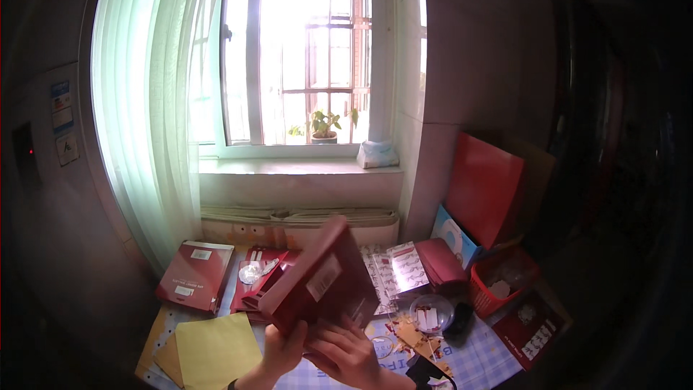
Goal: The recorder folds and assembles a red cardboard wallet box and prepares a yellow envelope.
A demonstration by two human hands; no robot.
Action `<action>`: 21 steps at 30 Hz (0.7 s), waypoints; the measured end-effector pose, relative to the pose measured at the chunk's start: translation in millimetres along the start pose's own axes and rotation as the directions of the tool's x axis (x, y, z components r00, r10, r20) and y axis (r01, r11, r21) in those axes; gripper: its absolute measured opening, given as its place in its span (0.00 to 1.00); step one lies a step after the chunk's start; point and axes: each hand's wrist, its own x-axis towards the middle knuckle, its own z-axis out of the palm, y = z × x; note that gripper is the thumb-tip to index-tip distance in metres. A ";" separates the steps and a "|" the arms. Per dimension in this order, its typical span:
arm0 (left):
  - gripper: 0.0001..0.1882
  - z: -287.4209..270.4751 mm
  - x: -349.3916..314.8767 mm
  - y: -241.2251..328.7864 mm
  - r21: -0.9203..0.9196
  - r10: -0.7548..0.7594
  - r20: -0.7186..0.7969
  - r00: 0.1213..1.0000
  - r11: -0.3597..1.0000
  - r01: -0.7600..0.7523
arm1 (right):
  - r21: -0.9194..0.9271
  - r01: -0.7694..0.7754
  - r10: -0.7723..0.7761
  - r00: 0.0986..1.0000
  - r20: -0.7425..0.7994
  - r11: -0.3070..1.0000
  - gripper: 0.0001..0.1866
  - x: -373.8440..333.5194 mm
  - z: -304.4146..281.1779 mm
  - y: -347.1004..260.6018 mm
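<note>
two hands [325, 350] gripping one red box [321, 285] | one yellow sheet [216, 350]

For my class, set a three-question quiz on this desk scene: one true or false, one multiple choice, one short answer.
1. True or false: both hands, left hand and right hand, are on the dark red box.
2. The yellow paper sheets lie: A) on the windowsill; B) left of the hands; C) inside the red basket.
3. What stands outside the window, past the windowsill?

Key:
1. True; the box is lifted and tilted above the checked tablecloth.
2. B.
3. A small potted plant.
</note>
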 end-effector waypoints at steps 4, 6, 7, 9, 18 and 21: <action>0.13 -35.6 23.4 -21.1 -0.180 -0.031 0.131 0.991 0.982 0.054 | -0.053 -0.040 0.032 0.989 -0.146 0.998 0.16 12.2 -19.6 34.7; 0.14 -58.7 31.5 -30.3 -0.261 -0.030 0.170 0.985 0.963 0.075 | -0.060 -0.170 0.149 0.955 -0.257 0.984 0.17 15.2 -35.6 49.5; 0.14 -64.4 34.3 -36.0 -0.266 -0.031 0.161 0.987 0.961 0.073 | -0.076 -0.242 0.205 0.923 -0.326 0.967 0.20 14.0 -40.5 58.8; 0.14 -61.7 42.6 -47.6 -0.332 0.013 0.148 0.989 0.943 0.038 | 0.272 -0.273 0.370 0.824 -0.428 0.923 0.22 7.3 -39.4 83.8; 0.17 -61.1 51.7 -88.5 -0.376 0.073 0.078 0.994 0.926 -0.038 | 0.640 -0.364 0.552 0.826 -0.114 0.676 0.13 0.4 -38.5 104.8; 0.23 -56.9 53.6 -93.3 -0.362 0.078 0.049 0.996 0.931 -0.055 | 0.646 -0.355 0.525 0.847 -0.085 0.676 0.12 -0.5 -38.9 108.1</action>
